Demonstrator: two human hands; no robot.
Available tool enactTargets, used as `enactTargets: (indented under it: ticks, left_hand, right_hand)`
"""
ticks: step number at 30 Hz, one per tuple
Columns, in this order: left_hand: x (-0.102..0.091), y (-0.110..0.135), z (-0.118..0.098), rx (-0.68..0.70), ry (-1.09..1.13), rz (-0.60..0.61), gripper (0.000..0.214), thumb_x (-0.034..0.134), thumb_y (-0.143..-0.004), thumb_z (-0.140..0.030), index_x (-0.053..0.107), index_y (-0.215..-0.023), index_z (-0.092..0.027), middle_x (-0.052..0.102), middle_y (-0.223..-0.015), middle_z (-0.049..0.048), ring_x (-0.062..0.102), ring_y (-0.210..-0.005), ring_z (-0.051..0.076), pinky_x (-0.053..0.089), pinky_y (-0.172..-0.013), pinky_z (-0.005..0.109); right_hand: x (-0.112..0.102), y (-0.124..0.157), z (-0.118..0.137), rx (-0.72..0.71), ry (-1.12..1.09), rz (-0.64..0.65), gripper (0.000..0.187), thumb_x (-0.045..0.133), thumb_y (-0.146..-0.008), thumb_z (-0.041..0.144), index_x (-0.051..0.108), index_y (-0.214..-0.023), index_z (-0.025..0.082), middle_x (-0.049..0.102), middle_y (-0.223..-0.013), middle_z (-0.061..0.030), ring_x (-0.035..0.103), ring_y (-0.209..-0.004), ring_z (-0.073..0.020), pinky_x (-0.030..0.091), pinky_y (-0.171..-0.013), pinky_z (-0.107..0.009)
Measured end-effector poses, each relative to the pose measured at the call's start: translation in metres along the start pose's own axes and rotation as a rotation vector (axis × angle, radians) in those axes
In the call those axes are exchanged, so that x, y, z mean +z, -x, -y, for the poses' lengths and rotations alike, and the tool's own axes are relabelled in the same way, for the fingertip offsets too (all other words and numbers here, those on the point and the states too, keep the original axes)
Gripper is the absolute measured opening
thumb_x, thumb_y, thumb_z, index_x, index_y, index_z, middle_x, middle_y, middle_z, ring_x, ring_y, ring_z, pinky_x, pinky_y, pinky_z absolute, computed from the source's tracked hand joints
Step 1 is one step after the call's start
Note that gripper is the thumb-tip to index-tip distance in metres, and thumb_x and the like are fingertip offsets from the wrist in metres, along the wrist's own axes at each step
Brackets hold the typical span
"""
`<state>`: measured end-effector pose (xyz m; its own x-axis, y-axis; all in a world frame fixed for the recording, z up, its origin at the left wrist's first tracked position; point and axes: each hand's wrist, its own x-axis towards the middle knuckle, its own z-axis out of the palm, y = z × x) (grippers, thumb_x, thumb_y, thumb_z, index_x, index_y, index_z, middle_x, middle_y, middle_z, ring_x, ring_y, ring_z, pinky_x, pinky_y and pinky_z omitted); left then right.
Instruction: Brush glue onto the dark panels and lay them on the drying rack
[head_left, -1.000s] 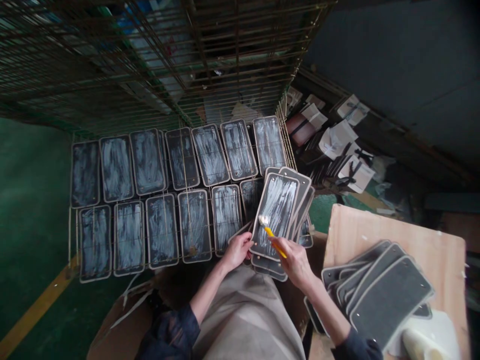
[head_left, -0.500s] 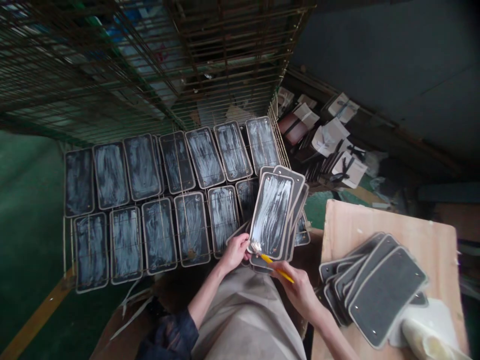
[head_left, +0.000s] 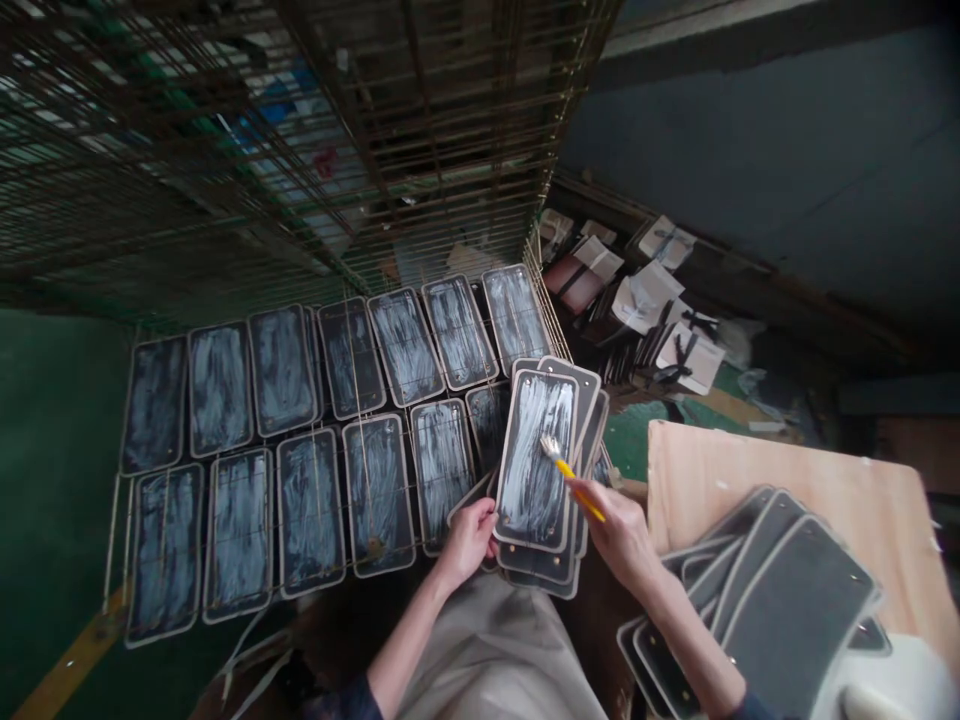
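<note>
My left hand (head_left: 469, 540) grips the lower left edge of a fanned stack of dark rectangular pads (head_left: 551, 480), held over my lap. The top pad (head_left: 534, 455) is streaked with white paste. My right hand (head_left: 619, 530) pinches a small brush with a yellow handle (head_left: 574, 478); its bristles (head_left: 549, 445) rest on the upper right part of the top pad. Beyond the stack, two rows of several paste-coated pads (head_left: 330, 440) lie flat on a wire rack (head_left: 112, 520).
A wooden board (head_left: 787, 480) at my right carries a pile of uncoated dark pads (head_left: 765, 600) and a pale container (head_left: 892, 680). Stacked wire racks (head_left: 300, 130) rise behind. White-backed pieces (head_left: 645, 300) lie heaped by the blue wall. The floor is green with a yellow line (head_left: 67, 665).
The brush has moved from the lower left corner of the top pad up to its upper right part. My left hand keeps holding the stack. The view has tilted slightly.
</note>
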<state>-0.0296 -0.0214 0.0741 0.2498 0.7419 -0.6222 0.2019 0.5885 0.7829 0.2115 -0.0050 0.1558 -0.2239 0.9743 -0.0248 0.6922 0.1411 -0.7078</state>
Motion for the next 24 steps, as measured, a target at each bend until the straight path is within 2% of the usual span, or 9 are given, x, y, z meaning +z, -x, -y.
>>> enactTargets:
  ticks: [3,5,6,8,10,13,18,21,24]
  left_hand:
    - [0.003,0.0,0.002,-0.001,0.012,-0.008,0.027,0.046,-0.086,-0.042,0.047,-0.073,-0.018,0.052,-0.052,-0.0045,0.056,-0.041,0.011,0.038,-0.035,0.017]
    - [0.005,0.0,0.002,-0.01,0.026,-0.003,0.028,0.045,-0.086,-0.044,0.046,-0.073,-0.018,0.051,-0.05,-0.005,0.055,-0.04,0.011,0.036,-0.034,0.016]
    - [0.005,-0.001,0.001,-0.018,0.034,0.0,0.029,0.045,-0.085,-0.045,0.046,-0.072,-0.018,0.05,-0.049,-0.0052,0.054,-0.039,0.011,0.036,-0.034,0.016]
    - [0.006,-0.002,-0.001,-0.036,0.043,0.006,0.032,0.046,-0.085,-0.047,0.046,-0.072,-0.018,0.05,-0.049,-0.0052,0.052,-0.037,0.01,0.034,-0.033,0.016]
    - [0.006,-0.002,-0.003,-0.052,0.042,0.015,0.033,0.047,-0.084,-0.049,0.046,-0.072,-0.018,0.051,-0.049,-0.005,0.051,-0.036,0.009,0.034,-0.033,0.016]
    - [0.005,-0.002,-0.004,-0.05,0.043,0.029,0.033,0.048,-0.083,-0.049,0.047,-0.073,-0.018,0.052,-0.052,-0.0049,0.051,-0.037,0.008,0.034,-0.033,0.015]
    - [0.004,-0.003,0.001,-0.027,0.043,0.033,0.03,0.047,-0.085,-0.046,0.047,-0.075,-0.018,0.051,-0.056,-0.0049,0.053,-0.039,0.009,0.034,-0.033,0.016]
    - [0.003,-0.003,0.001,-0.022,0.031,0.017,0.028,0.048,-0.085,-0.045,0.048,-0.077,-0.018,0.051,-0.056,-0.0051,0.054,-0.04,0.01,0.034,-0.033,0.017]
    - [0.002,-0.002,0.0,-0.019,0.016,0.018,0.027,0.047,-0.085,-0.044,0.049,-0.078,-0.018,0.052,-0.055,-0.0049,0.054,-0.041,0.01,0.035,-0.034,0.017]
  right_hand:
    - [0.011,0.035,0.013,0.037,-0.014,0.115,0.029,0.04,-0.093,0.02,0.049,-0.119,0.028,0.065,-0.088,-0.0057,0.063,-0.071,-0.0199,0.05,-0.064,-0.031]
    - [0.015,0.057,0.02,0.06,-0.067,0.129,0.026,0.041,-0.093,0.023,0.049,-0.116,0.028,0.063,-0.078,-0.0031,0.06,-0.061,-0.0181,0.049,-0.056,-0.028]
    - [0.016,0.064,0.022,0.077,-0.118,0.155,0.021,0.043,-0.092,0.025,0.051,-0.112,0.028,0.061,-0.071,-0.0011,0.059,-0.055,-0.0166,0.048,-0.052,-0.025]
    - [0.014,0.064,0.026,0.156,-0.202,0.116,0.015,0.044,-0.092,0.031,0.054,-0.103,0.028,0.058,-0.062,0.0015,0.056,-0.048,-0.0152,0.045,-0.046,-0.022]
    - [0.01,0.046,0.028,0.211,-0.285,0.032,0.017,0.046,-0.092,0.036,0.056,-0.102,0.027,0.06,-0.064,0.0002,0.059,-0.052,-0.0169,0.048,-0.049,-0.023]
    - [0.006,0.0,0.03,0.272,-0.396,-0.118,0.021,0.05,-0.091,0.039,0.056,-0.106,0.025,0.065,-0.074,-0.004,0.066,-0.065,-0.0218,0.054,-0.06,-0.029]
    - [0.024,-0.064,0.025,0.376,-0.685,-0.395,0.027,0.053,-0.089,0.044,0.053,-0.106,0.023,0.066,-0.08,-0.0063,0.067,-0.071,-0.0247,0.058,-0.063,-0.038]
    - [0.04,-0.073,0.023,0.442,-0.817,-0.457,0.03,0.051,-0.089,0.048,0.052,-0.104,0.021,0.066,-0.077,-0.0055,0.067,-0.069,-0.0243,0.058,-0.061,-0.039]
    - [0.05,-0.059,0.023,0.513,-0.87,-0.406,0.031,0.053,-0.089,0.049,0.051,-0.102,0.021,0.065,-0.073,-0.0034,0.067,-0.066,-0.0242,0.058,-0.059,-0.038]
